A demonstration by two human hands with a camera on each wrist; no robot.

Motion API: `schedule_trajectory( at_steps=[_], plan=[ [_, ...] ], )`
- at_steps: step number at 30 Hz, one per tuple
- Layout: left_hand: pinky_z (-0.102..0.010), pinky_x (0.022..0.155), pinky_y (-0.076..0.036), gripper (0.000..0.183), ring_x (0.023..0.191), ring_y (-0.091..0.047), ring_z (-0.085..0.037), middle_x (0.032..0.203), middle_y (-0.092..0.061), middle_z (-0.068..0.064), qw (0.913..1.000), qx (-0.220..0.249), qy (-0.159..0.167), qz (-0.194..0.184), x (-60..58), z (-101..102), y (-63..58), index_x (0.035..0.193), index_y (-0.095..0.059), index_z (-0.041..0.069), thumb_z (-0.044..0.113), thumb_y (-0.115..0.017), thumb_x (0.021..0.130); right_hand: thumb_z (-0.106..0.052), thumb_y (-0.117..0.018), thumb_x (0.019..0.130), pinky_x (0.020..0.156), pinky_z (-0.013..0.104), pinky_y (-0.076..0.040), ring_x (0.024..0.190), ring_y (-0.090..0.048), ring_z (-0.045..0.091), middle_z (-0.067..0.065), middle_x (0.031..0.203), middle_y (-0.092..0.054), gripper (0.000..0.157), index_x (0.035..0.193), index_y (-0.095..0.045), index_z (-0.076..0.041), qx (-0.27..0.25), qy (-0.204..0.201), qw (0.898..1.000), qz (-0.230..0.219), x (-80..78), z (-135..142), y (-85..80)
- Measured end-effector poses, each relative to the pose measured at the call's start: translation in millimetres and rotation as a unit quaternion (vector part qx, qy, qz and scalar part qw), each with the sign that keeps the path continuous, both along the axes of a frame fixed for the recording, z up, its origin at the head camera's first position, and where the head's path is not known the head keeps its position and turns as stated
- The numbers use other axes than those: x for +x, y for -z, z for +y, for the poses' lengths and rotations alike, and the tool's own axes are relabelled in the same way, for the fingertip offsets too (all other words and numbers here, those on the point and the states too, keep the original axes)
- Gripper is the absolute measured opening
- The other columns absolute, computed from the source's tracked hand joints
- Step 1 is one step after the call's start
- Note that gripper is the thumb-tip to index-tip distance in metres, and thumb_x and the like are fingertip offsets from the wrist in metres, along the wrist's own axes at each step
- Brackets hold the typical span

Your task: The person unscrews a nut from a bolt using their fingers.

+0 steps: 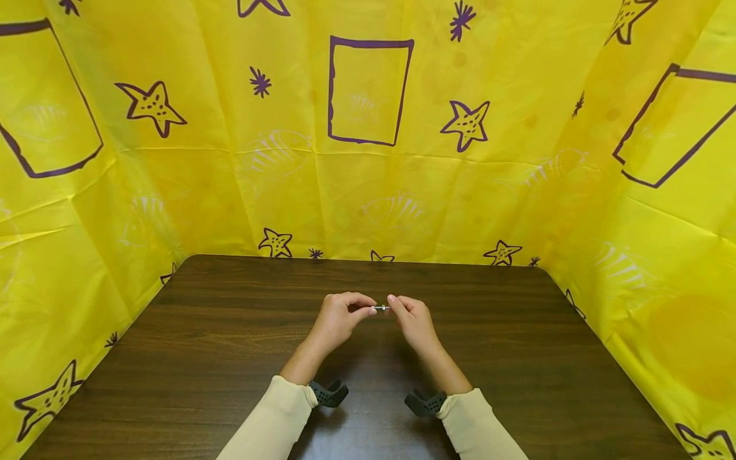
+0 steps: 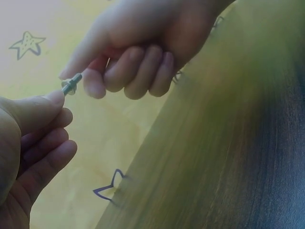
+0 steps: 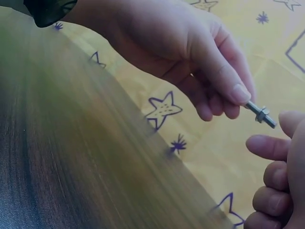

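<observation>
You're working the nut (image 3: 262,114), it seems: left hand (image 1: 338,319) pinching the bolt (image 3: 270,122), empty right hand (image 1: 416,324) needing a fingertip grip.

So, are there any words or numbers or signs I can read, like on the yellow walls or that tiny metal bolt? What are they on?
None: I can read no word, label, brand or number.
Yellow cloth walls: only drawings, such as purple-outlined spotted starfish.
Dark brown wood-grain table: no writing shows.
Small silver metal bolt pinched by the left hand: too small to tell.
</observation>
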State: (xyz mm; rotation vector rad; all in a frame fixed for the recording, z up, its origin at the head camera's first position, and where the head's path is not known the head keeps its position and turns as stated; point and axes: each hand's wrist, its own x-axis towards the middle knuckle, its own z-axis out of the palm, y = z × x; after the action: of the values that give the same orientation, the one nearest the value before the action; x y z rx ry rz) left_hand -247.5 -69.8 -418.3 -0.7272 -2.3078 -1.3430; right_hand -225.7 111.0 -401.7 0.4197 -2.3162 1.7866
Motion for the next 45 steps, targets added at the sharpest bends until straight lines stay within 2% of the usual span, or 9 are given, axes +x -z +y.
schedule_trajectory(
  at_steps=[5,12,24,32,37,45],
  plan=[
    [-0.027,0.066,-0.053,0.008,0.074,-0.065,-0.010,0.082,-0.073,0.002,0.9999,-0.005,0.003,0.013,-0.4,0.6,1.5,0.088,-0.076,0.006,0.007,-0.078,0.081,-0.012,-0.053,0.100,0.051,0.023,-0.026,0.052,-0.031,0.007,-0.005,0.054,-0.038,0.039,0.070,-0.063,0.010,0.022,0.000,1.000,-0.005,2.6,-1.7,-1.9],
    [-0.027,0.068,-0.053,0.009,0.077,-0.066,-0.010,0.084,-0.073,0.003,0.9999,-0.011,0.005,-0.001,-0.2,0.7,2.3,0.090,-0.076,0.005,0.010,-0.078,0.082,-0.012,-0.049,0.103,0.045,0.021,-0.021,0.045,-0.028,0.003,-0.005,0.052,-0.037,0.042,0.068,-0.061,0.009,0.041,-0.039,0.998,-0.001,2.5,-1.4,-1.3],
    [-0.026,0.067,-0.053,0.008,0.077,-0.065,-0.009,0.084,-0.073,0.004,0.9999,-0.011,0.000,-0.012,-1.0,-0.3,2.0,0.089,-0.077,0.008,0.010,-0.078,0.082,-0.005,-0.053,0.100,0.049,0.021,-0.028,0.049,-0.034,0.006,-0.002,0.055,-0.040,0.030,0.078,-0.062,0.013,0.010,-0.069,0.998,0.006,-0.5,0.0,-1.6],
    [-0.027,0.066,-0.053,0.009,0.076,-0.066,-0.011,0.084,-0.073,0.003,1.0000,-0.004,-0.005,-0.007,-2.1,-3.4,0.5,0.090,-0.077,0.007,0.008,-0.079,0.081,-0.002,-0.058,0.097,0.047,0.021,-0.031,0.048,-0.037,0.007,0.000,0.056,-0.041,0.016,0.089,-0.065,0.009,-0.018,-0.088,0.996,0.003,-3.8,1.6,2.6],
    [-0.028,0.066,-0.053,0.008,0.076,-0.065,-0.011,0.084,-0.072,0.002,0.9999,-0.006,-0.008,-0.002,-1.6,-4.1,-0.2,0.089,-0.076,0.009,0.009,-0.078,0.082,0.002,-0.061,0.093,0.045,0.020,-0.029,0.047,-0.036,0.005,-0.003,0.056,-0.041,0.012,0.098,-0.065,0.012,-0.039,-0.102,0.994,0.023,-4.1,2.4,4.5],
    [-0.027,0.065,-0.052,0.006,0.074,-0.064,-0.008,0.083,-0.072,0.005,0.9998,-0.006,-0.016,-0.013,-0.1,-4.7,-1.7,0.088,-0.077,0.012,0.011,-0.078,0.083,0.008,-0.066,0.087,0.048,0.021,-0.027,0.050,-0.034,0.006,-0.002,0.057,-0.038,0.015,0.101,-0.065,0.013,-0.057,-0.107,0.991,0.056,-4.6,3.4,5.8]
  ],
)
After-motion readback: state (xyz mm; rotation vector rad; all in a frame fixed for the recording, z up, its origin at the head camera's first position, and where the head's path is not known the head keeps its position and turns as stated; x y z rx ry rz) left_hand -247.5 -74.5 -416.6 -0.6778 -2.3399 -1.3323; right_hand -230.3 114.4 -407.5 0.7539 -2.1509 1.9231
